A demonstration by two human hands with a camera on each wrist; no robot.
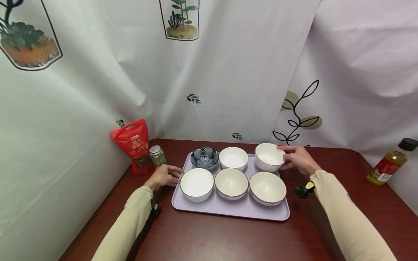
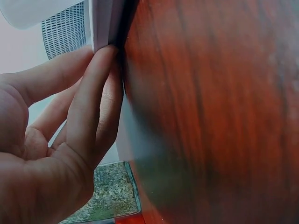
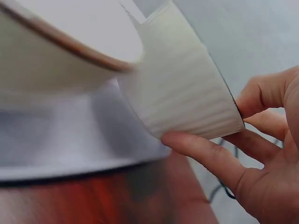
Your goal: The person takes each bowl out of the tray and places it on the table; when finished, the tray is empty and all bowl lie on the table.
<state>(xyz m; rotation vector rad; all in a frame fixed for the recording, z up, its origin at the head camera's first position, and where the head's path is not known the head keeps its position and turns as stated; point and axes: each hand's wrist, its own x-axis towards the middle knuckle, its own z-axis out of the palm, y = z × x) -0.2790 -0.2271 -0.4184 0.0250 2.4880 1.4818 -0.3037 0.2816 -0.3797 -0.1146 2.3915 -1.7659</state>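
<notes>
A lilac tray point(image 1: 228, 212) bears several bowls in two rows. In the head view my left hand point(image 1: 164, 175) is at its left edge; in the left wrist view the thumb and fingertips of that hand point(image 2: 79, 102) pinch the tray's rim point(image 2: 100, 28). At the back right corner, my right hand point(image 1: 300, 159) grips a white bowl point(image 1: 268, 156) by its right side. The right wrist view shows the hand point(image 3: 261, 149) with one digit against the ribbed wall of the bowl point(image 3: 182, 79) and others near its dark rim. Whether this bowl touches the tray is unclear.
On the tray also stand a blue-grey flower-shaped bowl point(image 1: 204, 158) and more white and cream bowls point(image 1: 232, 184). A spice jar point(image 1: 158, 156) and a red pouch point(image 1: 134, 143) are beyond the left hand. An oil bottle point(image 1: 390, 163) stands far right, near the cloth wall.
</notes>
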